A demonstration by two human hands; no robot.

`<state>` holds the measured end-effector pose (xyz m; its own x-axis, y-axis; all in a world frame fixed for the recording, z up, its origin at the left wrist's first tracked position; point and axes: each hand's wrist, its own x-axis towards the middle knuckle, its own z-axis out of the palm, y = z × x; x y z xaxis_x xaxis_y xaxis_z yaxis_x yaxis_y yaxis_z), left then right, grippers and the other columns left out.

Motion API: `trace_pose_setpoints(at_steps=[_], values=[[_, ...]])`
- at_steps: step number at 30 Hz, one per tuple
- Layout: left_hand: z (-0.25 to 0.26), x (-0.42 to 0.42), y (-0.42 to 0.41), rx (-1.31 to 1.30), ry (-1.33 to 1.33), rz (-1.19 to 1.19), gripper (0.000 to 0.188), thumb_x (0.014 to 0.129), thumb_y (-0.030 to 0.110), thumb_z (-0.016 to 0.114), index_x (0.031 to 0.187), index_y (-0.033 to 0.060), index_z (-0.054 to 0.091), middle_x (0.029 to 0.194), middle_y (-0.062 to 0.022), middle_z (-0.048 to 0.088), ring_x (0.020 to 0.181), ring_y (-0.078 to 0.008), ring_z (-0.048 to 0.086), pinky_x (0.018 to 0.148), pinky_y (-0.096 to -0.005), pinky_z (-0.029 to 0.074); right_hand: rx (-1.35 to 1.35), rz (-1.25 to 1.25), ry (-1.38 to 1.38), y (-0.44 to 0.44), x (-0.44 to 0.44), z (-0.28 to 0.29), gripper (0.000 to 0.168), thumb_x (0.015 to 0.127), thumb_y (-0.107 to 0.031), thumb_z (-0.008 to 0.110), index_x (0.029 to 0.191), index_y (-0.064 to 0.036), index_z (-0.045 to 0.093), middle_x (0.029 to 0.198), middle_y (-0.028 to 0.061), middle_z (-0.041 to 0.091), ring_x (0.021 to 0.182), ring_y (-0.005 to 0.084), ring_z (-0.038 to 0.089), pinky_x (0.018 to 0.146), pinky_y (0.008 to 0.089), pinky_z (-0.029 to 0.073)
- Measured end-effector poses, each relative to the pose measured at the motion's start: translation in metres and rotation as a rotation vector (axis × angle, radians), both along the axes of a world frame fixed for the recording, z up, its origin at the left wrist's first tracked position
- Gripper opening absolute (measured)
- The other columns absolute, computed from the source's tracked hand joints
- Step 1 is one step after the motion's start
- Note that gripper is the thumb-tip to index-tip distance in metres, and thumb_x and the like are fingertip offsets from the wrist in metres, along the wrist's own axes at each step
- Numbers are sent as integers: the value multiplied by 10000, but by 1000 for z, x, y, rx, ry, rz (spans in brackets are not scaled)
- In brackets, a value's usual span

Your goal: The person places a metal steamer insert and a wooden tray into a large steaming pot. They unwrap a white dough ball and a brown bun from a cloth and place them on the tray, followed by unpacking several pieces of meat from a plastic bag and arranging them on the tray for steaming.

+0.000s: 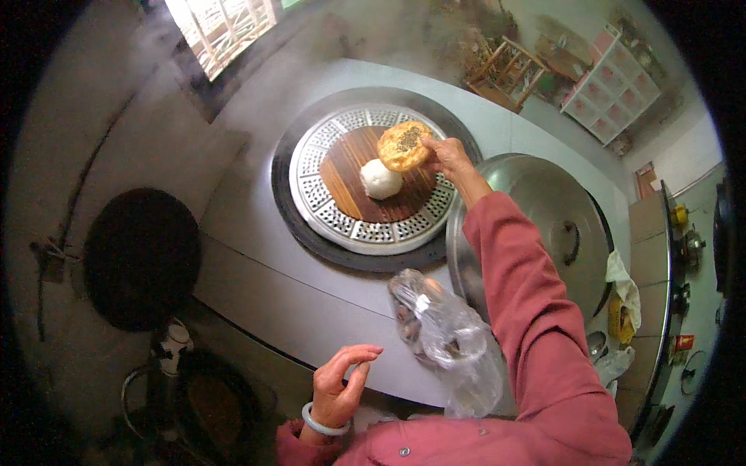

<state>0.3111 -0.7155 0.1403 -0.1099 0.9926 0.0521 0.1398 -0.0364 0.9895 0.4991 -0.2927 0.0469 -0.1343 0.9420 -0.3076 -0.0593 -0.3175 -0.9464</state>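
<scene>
My right hand (450, 156) holds a round golden flatbread (402, 145) with dark seeds by its right edge. The flatbread is over a round wooden board (344, 195), just behind a white steamed bun (382, 179) that rests on the board. The board lies in the middle of a perforated metal steamer tray (373, 233), set in a large dark wok (303, 236). My left hand (341, 378), with a pale bangle at its wrist, is near the counter's front edge, its fingers curled and thumb close to the index finger; nothing shows in it.
A clear plastic bag (449, 338) with things in it lies on the counter (280, 279) before me. To the right rests a big metal lid (524, 192) with a dark handle. A dark round object (143, 259) is at the left. Steam hangs near the barred window (227, 29).
</scene>
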Motion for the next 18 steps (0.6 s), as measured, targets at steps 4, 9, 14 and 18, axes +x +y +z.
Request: trace_pose_setpoints(at_steps=[4, 9, 14, 18], values=[[-30, -38, -2, -92, -58, 89, 171, 808, -95, 516, 920, -24, 624, 978, -128, 669, 896, -194, 641, 805, -281, 489, -53, -114, -8, 31, -38, -30, 391, 850, -203, 656, 1090, 86, 549, 1028, 177, 626, 909, 269, 640, 714, 426, 564], [-56, -61, 1, -193, -123, 130, 171, 823, -78, 521, 934, -17, 636, 975, -114, 669, 896, -169, 632, 795, -269, 488, -81, -123, -11, 65, -59, -62, 381, 880, -177, 617, 1127, 96, 518, 1079, 202, 601, 953, 301, 626, 755, 463, 562], [-77, -74, 4, -220, -155, 146, 179, 837, -56, 518, 954, -9, 645, 968, -104, 670, 877, -158, 628, 778, -257, 484, -134, -81, 27, 75, -82, -82, 371, 895, -162, 600, 1139, 100, 503, 1085, 211, 596, 958, 319, 626, 780, 442, 565], [-77, -79, 7, -261, -136, 145, 181, 841, -50, 514, 961, -10, 644, 958, -98, 669, 862, -153, 624, 765, -255, 482, -143, -48, -191, 79, -83, -86, 365, 876, -199, 605, 1110, 74, 545, 984, 164, 636, 799, 263, 645, 646, 391, 567]])
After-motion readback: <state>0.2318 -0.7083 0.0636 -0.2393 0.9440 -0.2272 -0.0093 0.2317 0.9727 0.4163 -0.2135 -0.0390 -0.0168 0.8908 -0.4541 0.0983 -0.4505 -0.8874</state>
